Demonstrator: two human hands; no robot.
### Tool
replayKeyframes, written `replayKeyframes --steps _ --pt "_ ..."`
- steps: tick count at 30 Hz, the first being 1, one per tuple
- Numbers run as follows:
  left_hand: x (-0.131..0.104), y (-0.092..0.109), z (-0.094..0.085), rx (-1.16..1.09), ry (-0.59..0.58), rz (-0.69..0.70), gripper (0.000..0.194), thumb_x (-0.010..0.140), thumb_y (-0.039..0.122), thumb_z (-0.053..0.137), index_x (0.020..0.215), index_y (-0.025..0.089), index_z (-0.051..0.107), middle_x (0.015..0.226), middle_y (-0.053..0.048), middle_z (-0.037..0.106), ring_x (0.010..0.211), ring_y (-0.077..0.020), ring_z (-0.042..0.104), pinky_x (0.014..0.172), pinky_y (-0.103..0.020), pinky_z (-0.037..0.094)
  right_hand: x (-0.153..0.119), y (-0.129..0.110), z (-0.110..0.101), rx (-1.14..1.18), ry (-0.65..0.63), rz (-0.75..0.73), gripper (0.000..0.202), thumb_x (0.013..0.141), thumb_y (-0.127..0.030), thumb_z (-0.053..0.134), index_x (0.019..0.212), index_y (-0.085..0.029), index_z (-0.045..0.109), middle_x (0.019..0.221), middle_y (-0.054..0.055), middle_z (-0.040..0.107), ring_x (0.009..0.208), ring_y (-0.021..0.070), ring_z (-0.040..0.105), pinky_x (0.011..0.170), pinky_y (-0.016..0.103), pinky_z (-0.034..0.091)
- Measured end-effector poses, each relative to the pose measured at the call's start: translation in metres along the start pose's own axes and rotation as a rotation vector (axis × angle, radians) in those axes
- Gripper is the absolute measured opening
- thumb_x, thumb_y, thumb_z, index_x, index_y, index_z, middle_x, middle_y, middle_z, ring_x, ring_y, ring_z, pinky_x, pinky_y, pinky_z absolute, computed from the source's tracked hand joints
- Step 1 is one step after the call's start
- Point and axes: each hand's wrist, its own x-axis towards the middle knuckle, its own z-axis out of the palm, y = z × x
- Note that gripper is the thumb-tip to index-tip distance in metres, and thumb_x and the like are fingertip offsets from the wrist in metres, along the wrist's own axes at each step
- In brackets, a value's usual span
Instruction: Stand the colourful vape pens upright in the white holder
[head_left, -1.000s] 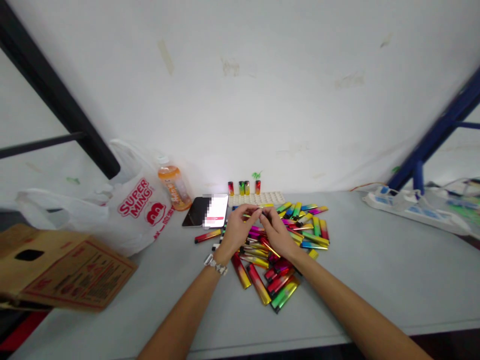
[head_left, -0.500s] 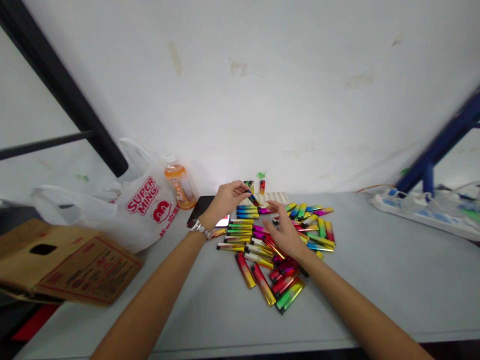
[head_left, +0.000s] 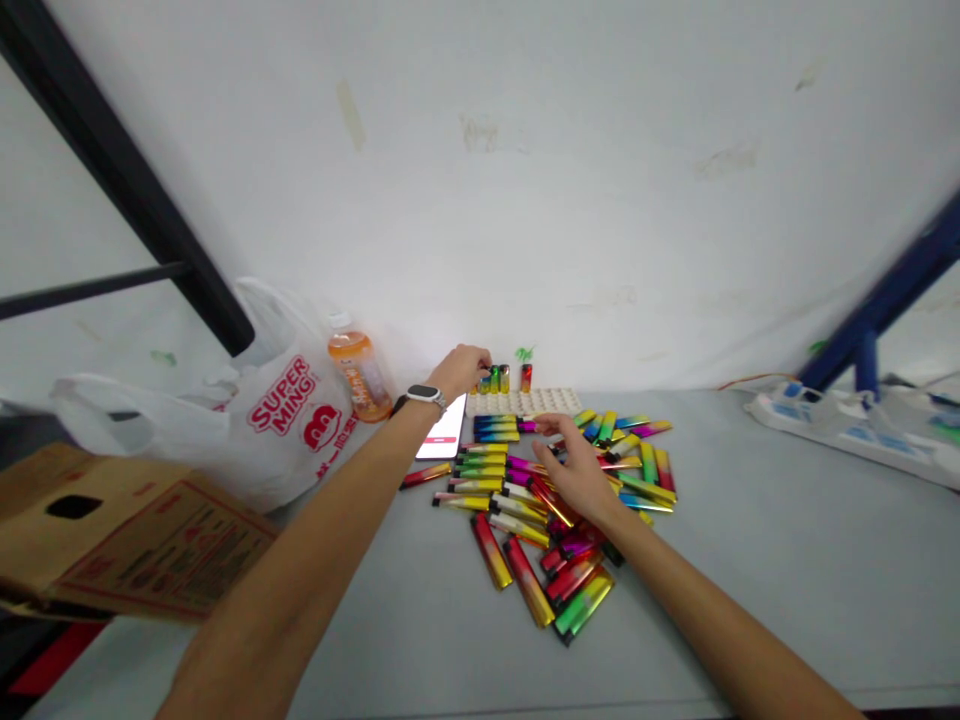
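My left hand [head_left: 463, 372], with a watch on the wrist, is at the left end of a pale studded tray [head_left: 555, 402]. Its fingers are pinched at the top of a small lighter, mostly hidden by the hand. Beside it, several shiny lighters stand upright on the tray, and a red lighter [head_left: 526, 377] stands apart to their right. My right hand [head_left: 577, 475] hovers over the loose lighters with thumb and fingers apart. Just left of its fingertips lies a purple-ended lighter [head_left: 528, 426]. Red-and-gold lighters [head_left: 529, 580] and a green-and-yellow lighter [head_left: 583, 605] lie nearer me.
A phone with a lit screen [head_left: 442, 432] lies left of the lighters. Further left are an orange drink bottle [head_left: 360, 372], a white plastic bag [head_left: 277, 430] and a cardboard box [head_left: 150, 540]. A white power strip [head_left: 847, 438] is at the right, by a blue metal leg [head_left: 866, 365].
My left hand has carried a lighter away from the right hand, back and left to the tray's left end. My right hand has stayed nearly in place over the pile.
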Motion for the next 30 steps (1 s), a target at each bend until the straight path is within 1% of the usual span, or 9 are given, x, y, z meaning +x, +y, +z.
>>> replayKeyframes --steps 5,8,12,15,17,21,24,28,30 --pt "0.005 -0.008 0.004 -0.002 -0.026 -0.018 0.017 0.078 0.015 0.064 0.090 0.017 0.076 0.082 -0.007 0.074 0.077 -0.0178 0.066 0.076 -0.028 0.049 0.001 0.002 0.000 -0.009 0.000 0.000 0.029 0.085 -0.025 0.053 0.113 -0.018 0.056 0.107 0.008 0.060 0.102 0.0227 0.056 0.090 0.040 0.046" --pt "0.002 -0.010 0.007 0.005 -0.016 0.002 0.020 0.082 0.018 0.060 0.093 0.018 0.077 0.084 -0.007 0.074 0.077 -0.0169 0.066 0.076 -0.027 0.050 0.001 0.002 0.000 -0.009 0.002 -0.001 0.027 0.085 -0.025 0.053 0.111 -0.018 0.057 0.108 0.009 0.060 0.103 0.0228 0.056 0.090 0.040 0.045" --pt "-0.008 -0.008 0.015 0.086 0.082 0.059 0.025 0.087 0.020 0.054 0.093 0.019 0.078 0.089 -0.009 0.073 0.088 -0.0194 0.065 0.084 -0.029 0.049 0.000 0.001 0.000 -0.016 -0.001 0.001 0.024 0.085 -0.025 0.053 0.108 -0.018 0.057 0.108 0.008 0.061 0.102 0.0227 0.057 0.090 0.040 0.045" --pt "-0.015 -0.004 0.021 0.099 0.162 0.026 0.028 0.089 0.019 0.051 0.090 0.018 0.078 0.093 -0.010 0.071 0.093 -0.0206 0.062 0.086 -0.030 0.048 0.001 0.002 0.000 -0.026 0.002 -0.002 0.021 0.085 -0.025 0.053 0.105 -0.018 0.058 0.106 0.008 0.062 0.101 0.0225 0.057 0.090 0.039 0.045" --pt "-0.018 0.000 0.023 0.095 0.184 0.002 0.029 0.090 0.019 0.049 0.089 0.016 0.078 0.096 -0.011 0.069 0.093 -0.0205 0.061 0.086 -0.030 0.048 0.001 0.002 0.000 -0.032 0.001 -0.005 0.020 0.085 -0.024 0.053 0.103 -0.019 0.059 0.105 0.007 0.062 0.101 0.0224 0.057 0.089 0.039 0.046" --pt "-0.022 0.006 0.024 0.165 0.112 -0.005 0.032 0.093 0.017 0.043 0.094 0.015 0.075 0.096 -0.011 0.067 0.094 -0.0211 0.059 0.084 -0.031 0.049 0.001 0.002 0.000 -0.038 -0.006 -0.002 0.020 0.085 -0.023 0.052 0.103 -0.019 0.060 0.105 0.007 0.063 0.101 0.0225 0.057 0.089 0.039 0.045" --pt "-0.025 0.009 0.021 0.235 0.069 -0.007 0.031 0.092 0.012 0.042 0.102 0.015 0.072 0.097 -0.011 0.068 0.098 -0.0226 0.057 0.083 -0.032 0.048 0.000 0.001 0.001 -0.041 -0.003 0.010 0.021 0.086 -0.025 0.053 0.103 -0.018 0.061 0.104 0.007 0.064 0.100 0.0229 0.058 0.088 0.039 0.046" --pt "-0.031 0.012 0.015 0.186 0.071 -0.015 0.034 0.087 0.004 0.042 0.104 0.015 0.068 0.097 -0.010 0.069 0.097 -0.0220 0.056 0.087 -0.032 0.047 0.001 0.000 0.000 -0.056 0.006 0.000 0.019 0.086 -0.025 0.053 0.102 -0.018 0.061 0.102 0.007 0.064 0.096 0.0225 0.058 0.086 0.038 0.046" --pt "-0.037 0.015 0.013 0.134 0.115 -0.003 0.034 0.087 0.004 0.040 0.105 0.014 0.067 0.101 -0.010 0.069 0.098 -0.0223 0.056 0.091 -0.034 0.046 0.001 0.001 -0.002 -0.088 0.016 -0.032 0.016 0.085 -0.023 0.053 0.097 -0.018 0.062 0.098 0.007 0.064 0.093 0.0220 0.058 0.084 0.037 0.045"
